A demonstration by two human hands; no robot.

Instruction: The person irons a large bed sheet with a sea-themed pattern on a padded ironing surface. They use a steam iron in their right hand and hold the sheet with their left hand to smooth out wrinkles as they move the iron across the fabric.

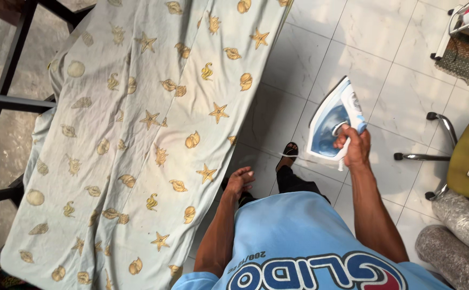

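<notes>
Right now the right hand (357, 146) is clamped around the handle of a blue and white steam iron (332, 122), fingers wrapped fully round it, and carries the iron in the air over the pale tiled floor (390, 70), well clear of any cloth. The iron's nose points up and away from the wrist, its body tilted so that the blue water tank faces the camera. The left hand (240, 180) holds nothing; its fingers are loosely curled and apart, hanging just beside the near edge of the ironing board (138, 134), close to it but whether it touches the edge cannot be told.

The board lies off to the left of the gripping hand, beyond the empty hand, covered in a light cloth printed with golden starfish and shells. No garment shows on that cover (only the creased cover itself), so as a judgement the pressing has not begun: the iron is lifted and off the board, and nothing is laid out under it. A sandalled foot (290, 150) stands on the tiles just below the iron. Further right of the grip, an office chair (460, 156) with a yellow-green seat stands near two rolled grey mats (460, 236).
</notes>
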